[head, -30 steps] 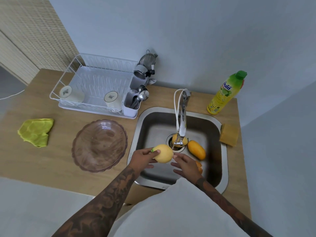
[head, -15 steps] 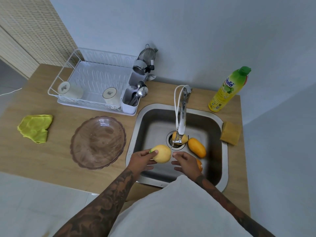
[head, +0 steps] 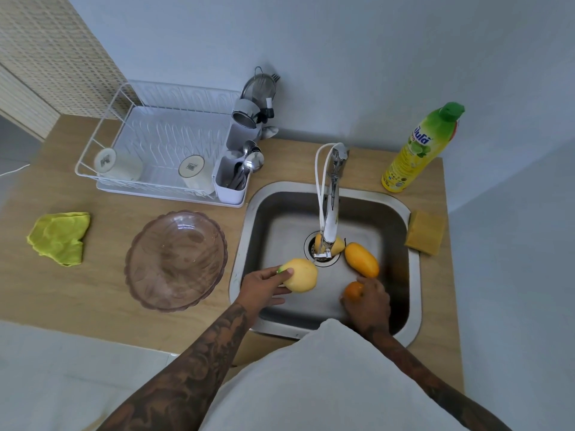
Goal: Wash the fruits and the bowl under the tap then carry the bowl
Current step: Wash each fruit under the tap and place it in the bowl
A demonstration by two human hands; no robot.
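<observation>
Pale blue wall (head: 342,57) behind a wooden counter (head: 102,293)

My left hand (head: 264,283) reached forward, thumb and fingers curled round yellow fruit (head: 301,275). My right hand (head: 368,301) lay lower, fingers cupped over orange fruit (head: 353,290). Both forearms extended, tattooed.

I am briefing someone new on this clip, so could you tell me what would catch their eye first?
Probably the two tattooed arms reaching into the steel sink: the left hand holds a yellow fruit near the tap, and the right hand grips an orange fruit on the sink floor. Next, the brownish glass bowl on the wooden counter to the sink's left.
</observation>
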